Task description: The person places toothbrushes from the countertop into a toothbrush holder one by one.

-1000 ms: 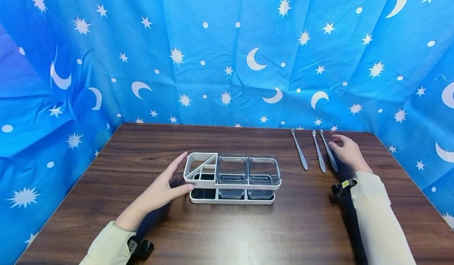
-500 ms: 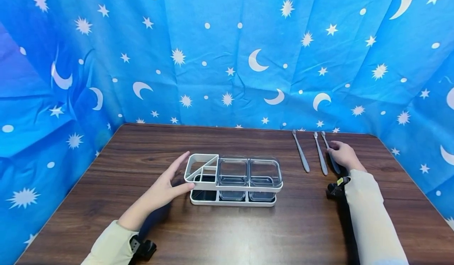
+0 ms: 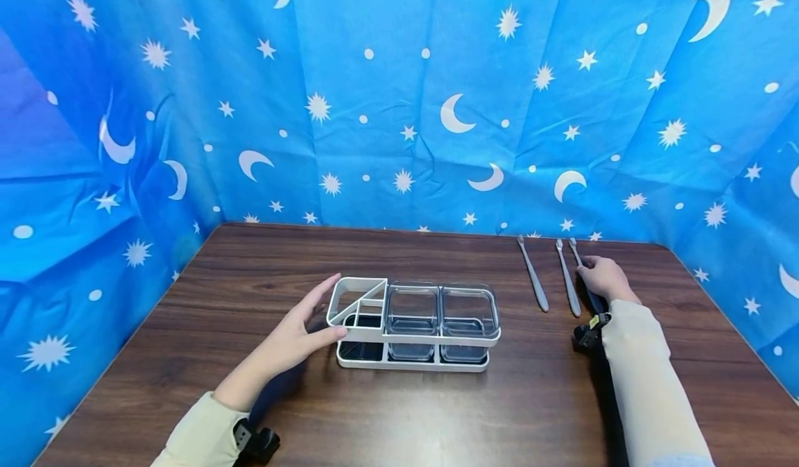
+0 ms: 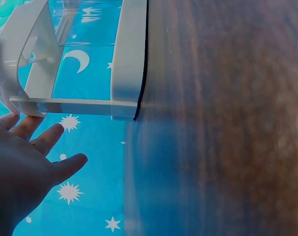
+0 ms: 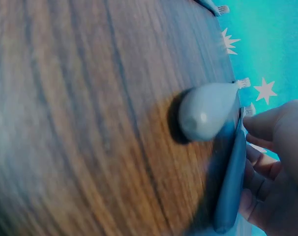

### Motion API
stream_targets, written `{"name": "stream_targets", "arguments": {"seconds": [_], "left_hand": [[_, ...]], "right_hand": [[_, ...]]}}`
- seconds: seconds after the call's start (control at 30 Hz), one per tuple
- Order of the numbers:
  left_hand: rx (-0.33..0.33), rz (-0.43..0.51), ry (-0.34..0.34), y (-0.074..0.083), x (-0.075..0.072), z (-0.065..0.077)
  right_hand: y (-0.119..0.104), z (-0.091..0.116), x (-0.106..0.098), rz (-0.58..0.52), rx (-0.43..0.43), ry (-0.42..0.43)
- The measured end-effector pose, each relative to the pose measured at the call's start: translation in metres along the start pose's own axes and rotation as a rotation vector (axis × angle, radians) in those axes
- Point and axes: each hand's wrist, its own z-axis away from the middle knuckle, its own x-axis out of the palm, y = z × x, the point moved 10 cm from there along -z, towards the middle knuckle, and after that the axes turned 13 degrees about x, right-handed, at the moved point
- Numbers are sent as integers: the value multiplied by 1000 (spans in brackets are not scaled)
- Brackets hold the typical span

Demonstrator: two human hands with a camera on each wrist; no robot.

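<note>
In the head view a white toothbrush holder rack point(image 3: 418, 337) stands on the table, with two clear cups, the left cup point(image 3: 412, 325) and the right cup point(image 3: 469, 328), in it and a divided section at its left. My left hand point(image 3: 288, 341) spans the rack's left end, fingers extended, thumb at the front rim. Far right, my right hand point(image 3: 607, 278) pinches the rightmost grey toothbrush point(image 5: 231, 184) near its neck. The middle toothbrush point(image 3: 568, 279) and the left toothbrush point(image 3: 533, 275) lie beside it, handles toward me.
The brown wooden table point(image 3: 399, 418) ends at the back against a blue curtain point(image 3: 387, 106) printed with moons and stars. Dark bands with small cameras sit on both wrists.
My right hand has come down and leftward onto the rightmost toothbrush, and its fingers have closed on it. My left hand has stayed at the rack's left end.
</note>
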Motion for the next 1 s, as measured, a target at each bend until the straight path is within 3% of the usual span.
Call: {"name": "stream_targets", "arguments": {"seconds": [0.33, 0.83, 1.0], "left_hand": [[1, -2, 0, -1, 0, 0], [-1, -9, 3, 0, -1, 0], [-8, -10, 6, -2, -1, 1]], "right_hand": [[0, 0, 1, 39, 59, 23], [-6, -4, -2, 107, 10, 87], [-11, 0, -14, 89, -8, 139]]}}
